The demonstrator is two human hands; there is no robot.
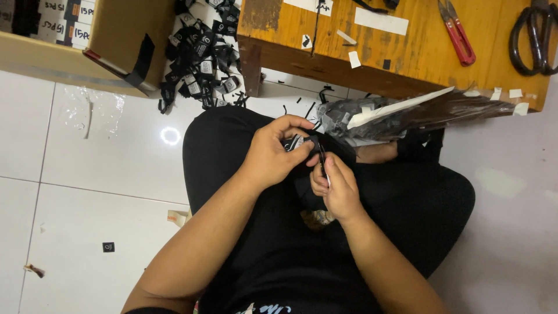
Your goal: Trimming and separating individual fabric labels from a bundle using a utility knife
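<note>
Both your hands meet over your lap.
Your left hand (273, 154) pinches a small black woven label (299, 142) (white markings), just left of your right hand (336, 189), clenched around small metal snips (323, 160).

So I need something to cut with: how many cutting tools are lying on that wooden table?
2. Red thread snips lie on the wooden table near its far edge; black scissors lie at its right end, partly cut off by the frame. Others may be outside the view.
</note>
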